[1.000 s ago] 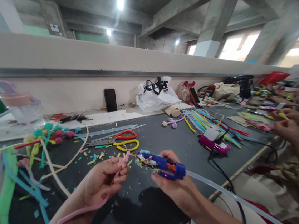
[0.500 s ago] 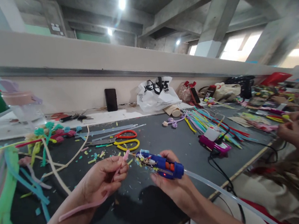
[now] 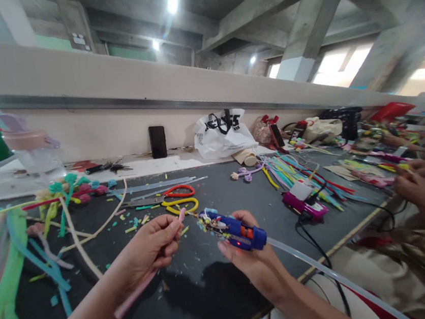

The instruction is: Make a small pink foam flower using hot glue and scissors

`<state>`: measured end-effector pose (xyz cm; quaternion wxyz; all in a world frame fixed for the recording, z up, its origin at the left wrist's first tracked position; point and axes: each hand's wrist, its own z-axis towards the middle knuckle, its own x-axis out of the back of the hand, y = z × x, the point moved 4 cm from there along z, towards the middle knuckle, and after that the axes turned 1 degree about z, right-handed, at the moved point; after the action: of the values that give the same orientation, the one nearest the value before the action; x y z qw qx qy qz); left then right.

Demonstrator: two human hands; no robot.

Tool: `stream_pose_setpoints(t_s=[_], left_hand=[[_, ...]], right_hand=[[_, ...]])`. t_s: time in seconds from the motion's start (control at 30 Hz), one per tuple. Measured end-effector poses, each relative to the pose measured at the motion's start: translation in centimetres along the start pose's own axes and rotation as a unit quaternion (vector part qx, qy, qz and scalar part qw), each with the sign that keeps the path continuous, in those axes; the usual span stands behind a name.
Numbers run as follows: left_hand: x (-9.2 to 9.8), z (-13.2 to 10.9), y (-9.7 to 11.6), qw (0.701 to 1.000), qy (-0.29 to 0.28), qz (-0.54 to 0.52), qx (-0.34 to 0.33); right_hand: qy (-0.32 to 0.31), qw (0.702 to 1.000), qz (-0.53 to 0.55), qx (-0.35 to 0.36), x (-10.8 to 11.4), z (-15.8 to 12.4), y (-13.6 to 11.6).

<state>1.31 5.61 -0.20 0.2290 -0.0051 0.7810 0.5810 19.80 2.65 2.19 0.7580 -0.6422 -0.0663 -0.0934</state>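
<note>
Where the pink strip (image 3: 135, 293) is: pinched in my left hand (image 3: 149, 248) fingers, tip beside the glue gun (image 3: 239, 230) nozzle.
Right hand (image 3: 247, 263): fingers gripping the glue gun above the desk (image 3: 213, 297).
Risk: a slip could burn my fingertips.

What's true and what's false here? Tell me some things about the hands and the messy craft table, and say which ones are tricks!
1. The right hand holds a blue glue gun. True.
2. The left hand pinches a green pipe cleaner. False: its grip is on a pink pipe cleaner.
3. The glue gun's nozzle points toward the upper tip of the pink pipe cleaner. True.
4. The left hand also holds scissors. False: the red-handled scissors and yellow-handled scissors lie on the dark table, beyond the hands.
5. A white plastic bag sits at the back by the wall. True.
</note>
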Motion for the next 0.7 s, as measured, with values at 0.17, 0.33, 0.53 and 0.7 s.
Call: stream_pose_setpoints(t_s=[0.17,0.33,0.53,0.7], left_hand=[[0.0,0.0,0.4,0.986,0.100,0.111,-0.072],[0.7,0.4,0.2,0.955,0.182,0.202,-0.116],[1.1,-0.1,0.7,0.903,0.241,0.323,-0.149],[0.7,-1.1,2.2,0.833,0.270,0.411,-0.252]], right_hand=[[0.011,1.000,-0.007,0.015,0.1,0.2,0.5],[0.015,0.999,-0.005,0.032,0.3,0.3,1.1],[0.010,0.999,-0.002,0.047,0.3,0.3,1.6],[0.028,0.998,0.015,0.057,0.2,0.6,2.2]])
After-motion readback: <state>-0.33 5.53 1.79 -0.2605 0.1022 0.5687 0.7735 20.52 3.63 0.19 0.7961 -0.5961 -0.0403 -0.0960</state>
